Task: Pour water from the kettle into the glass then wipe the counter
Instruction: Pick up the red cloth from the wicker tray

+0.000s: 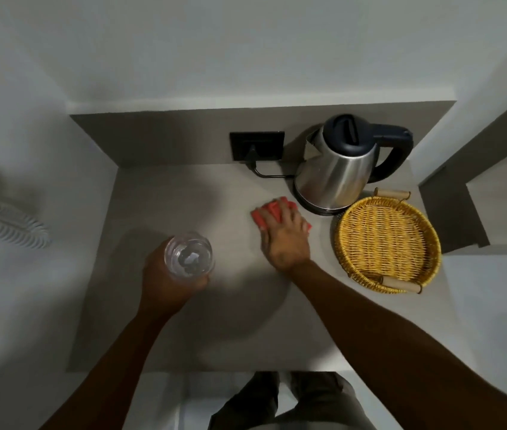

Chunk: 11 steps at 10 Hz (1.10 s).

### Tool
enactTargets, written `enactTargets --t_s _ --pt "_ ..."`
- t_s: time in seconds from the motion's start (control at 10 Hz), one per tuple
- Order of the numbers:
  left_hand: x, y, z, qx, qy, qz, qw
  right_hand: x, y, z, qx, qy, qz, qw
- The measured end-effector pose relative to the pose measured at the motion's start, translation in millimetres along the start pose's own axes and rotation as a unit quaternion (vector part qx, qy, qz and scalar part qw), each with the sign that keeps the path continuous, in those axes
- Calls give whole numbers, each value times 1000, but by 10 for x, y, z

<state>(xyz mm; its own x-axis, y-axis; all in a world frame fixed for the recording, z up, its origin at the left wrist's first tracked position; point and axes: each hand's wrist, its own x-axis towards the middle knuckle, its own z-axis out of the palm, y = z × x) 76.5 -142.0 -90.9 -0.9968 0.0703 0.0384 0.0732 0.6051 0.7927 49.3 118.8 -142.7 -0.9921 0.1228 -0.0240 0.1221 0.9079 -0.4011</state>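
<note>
A clear glass (189,254) with water in it is held above the grey counter (159,193) by my left hand (165,283), which wraps it from the near side. My right hand (284,240) lies flat, fingers spread, pressing a red cloth (272,209) onto the counter just left of the kettle. The steel kettle (336,169) with a dark lid and handle stands upright on its base at the back right, spout toward the left.
A round yellow wicker tray (351,243) with wooden handles sits at the counter's right edge, close to my right hand. A black wall socket (257,145) with the kettle's plug and cord is at the back. Walls close in on the left and behind.
</note>
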Motion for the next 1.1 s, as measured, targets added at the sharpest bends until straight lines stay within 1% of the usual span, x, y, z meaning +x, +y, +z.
enactTargets --t_s 0.1,0.2,0.3,0.4,0.5,0.6,0.7,0.8,0.9,1.0,1.1 --pt "27 80 117 -11 -5 3 1000 -483 296 -8 -11 34 67 997" --pt "99 229 339 -49 -10 2 999 -1039 280 48 -25 -17 71 997" --pt "246 417 637 -68 -34 20 997 -1204 208 -52 41 -38 65 996" --pt "396 607 937 -76 -53 35 995 -1094 219 -327 150 58 103 982" --pt "489 711 1184 -81 -68 27 994 -903 398 -628 154 184 158 958" --pt "524 731 1373 -88 -93 12 992 -594 715 -850 116 208 259 936" --pt "495 692 1477 -84 -97 12 992 -359 962 -864 88 144 343 924" --pt "480 656 1509 -87 -86 21 992 -250 1079 -750 59 102 361 925" --pt "475 662 1512 -71 -86 19 994 -241 1070 -668 33 75 352 932" --pt "496 666 1509 -44 -86 28 995 -213 1092 -682 29 70 340 937" --pt "456 706 1445 -46 -116 19 992 -250 1044 -769 15 72 326 942"
